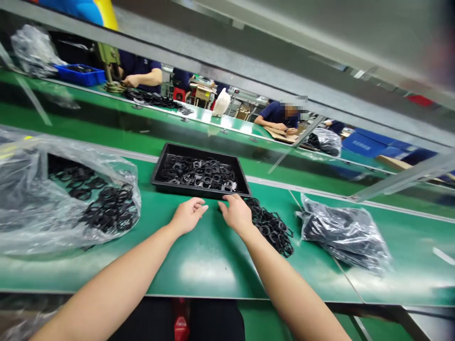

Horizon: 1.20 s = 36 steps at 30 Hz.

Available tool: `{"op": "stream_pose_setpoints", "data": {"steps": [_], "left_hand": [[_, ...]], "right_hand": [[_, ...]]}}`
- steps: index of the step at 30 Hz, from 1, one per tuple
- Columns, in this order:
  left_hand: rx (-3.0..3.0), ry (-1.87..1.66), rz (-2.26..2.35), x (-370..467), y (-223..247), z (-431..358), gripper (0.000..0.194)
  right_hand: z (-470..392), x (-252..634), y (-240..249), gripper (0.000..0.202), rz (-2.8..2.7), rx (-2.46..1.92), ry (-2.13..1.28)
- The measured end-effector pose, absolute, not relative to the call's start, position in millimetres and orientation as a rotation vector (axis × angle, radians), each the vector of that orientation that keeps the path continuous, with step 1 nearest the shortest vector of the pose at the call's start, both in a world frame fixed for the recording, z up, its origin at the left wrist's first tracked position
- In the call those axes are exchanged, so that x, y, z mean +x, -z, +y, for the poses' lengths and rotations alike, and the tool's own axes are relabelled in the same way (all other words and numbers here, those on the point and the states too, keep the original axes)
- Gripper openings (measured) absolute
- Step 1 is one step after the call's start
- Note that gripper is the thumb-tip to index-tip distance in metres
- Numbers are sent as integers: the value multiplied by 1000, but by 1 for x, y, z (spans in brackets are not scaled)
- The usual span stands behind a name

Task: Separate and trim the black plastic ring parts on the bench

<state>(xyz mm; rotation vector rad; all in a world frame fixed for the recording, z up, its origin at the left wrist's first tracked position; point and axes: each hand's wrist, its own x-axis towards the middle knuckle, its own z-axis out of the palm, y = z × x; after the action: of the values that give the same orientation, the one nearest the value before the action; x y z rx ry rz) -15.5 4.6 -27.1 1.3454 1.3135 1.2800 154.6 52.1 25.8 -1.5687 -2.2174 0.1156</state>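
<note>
My left hand (187, 216) hovers just in front of a black tray (201, 191), fingers loosely curled, thumb apart, nothing seen in it. Close by on the right, my right hand (236, 213) is also open, thumb and forefinger apart near the tray's front edge. Inside the tray lies a heap of small black ring-shaped parts (199, 173), some with metallic pieces. A loose pile of similar black parts (272, 227) rests on the green table (199, 270), partly behind my right hand and wrist.
On the left, a large clear plastic bag (28, 208) gapes with black parts (110, 206) spilling at its mouth. A filled plastic bag (343, 232) lies to the right. Beyond the table, people work at another bench with a blue bin (81, 76). A metal beam (227, 76) crosses overhead.
</note>
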Motion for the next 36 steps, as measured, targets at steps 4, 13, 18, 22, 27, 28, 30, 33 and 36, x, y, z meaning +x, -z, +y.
{"op": "stream_pose_setpoints", "data": {"steps": [4,13,18,22,27,28,30,33,36], "left_hand": [[1424,-1298,1382,-13,27,2,32],[1748,-1126,2038,-100,-7,-42,28],[1694,-454,2628,-190,-30,-42,31],[1749,-263,2553,-212,-32,-35,37],[1806,-199,2560,-208,-37,-38,42],[1799,-198,2580,-208,-39,-41,44],[1785,-200,2617,-208,-43,-45,45],[1845,-181,2604,-209,-42,-48,48],[1929,-82,2488,-212,-35,-44,45]], "right_hand": [[44,167,9,29,-2233,-1648,-74],[52,177,22,25,-2084,-1444,-284],[58,182,28,28,-1965,-1335,-435],[58,183,28,26,-1961,-1288,-464],[53,182,25,24,-1934,-1249,-553],[52,181,25,23,-1913,-1247,-587],[51,179,23,23,-1874,-1241,-656],[49,177,22,22,-1865,-1235,-718],[49,176,20,22,-1876,-1249,-736]]}}
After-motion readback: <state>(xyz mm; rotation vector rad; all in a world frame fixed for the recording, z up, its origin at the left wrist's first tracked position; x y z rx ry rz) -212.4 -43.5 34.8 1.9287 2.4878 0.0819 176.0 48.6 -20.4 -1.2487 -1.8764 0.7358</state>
